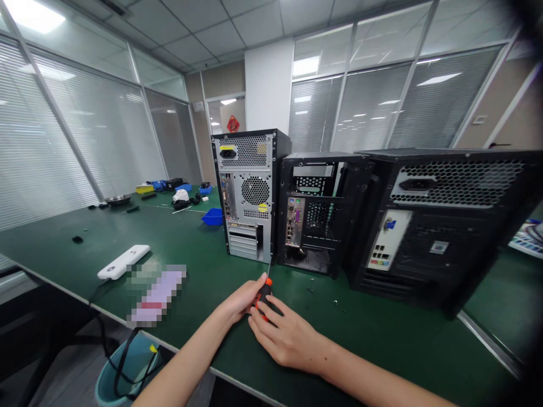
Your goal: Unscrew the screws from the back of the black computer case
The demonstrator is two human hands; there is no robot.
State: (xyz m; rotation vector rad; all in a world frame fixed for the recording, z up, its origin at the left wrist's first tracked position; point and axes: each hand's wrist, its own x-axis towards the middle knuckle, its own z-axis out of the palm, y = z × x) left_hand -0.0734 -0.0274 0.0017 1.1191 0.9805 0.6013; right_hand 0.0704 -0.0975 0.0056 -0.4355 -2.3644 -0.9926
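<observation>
A screwdriver [267,287] with a red and black handle points away from me, its thin shaft reaching the lower right corner of a computer case [244,232]. My left hand [246,297] grips the handle near its front. Around the back of the handle curl the fingers of my right hand [282,330]. The case stands upright with its silver rear panel facing me, showing a fan grille, ports and expansion slots. Whether the tip sits in a screw is too small to tell. Several small screws [311,289] lie on the green table to the right.
Right of the case stand an open black computer case [314,215] and a larger black case [441,226]. A white power bank [124,262] and a blurred-out flat item lie left. Behind are a blue tray [212,216] and a metal bowl [117,200]. A teal bin [106,376] stands below the table edge.
</observation>
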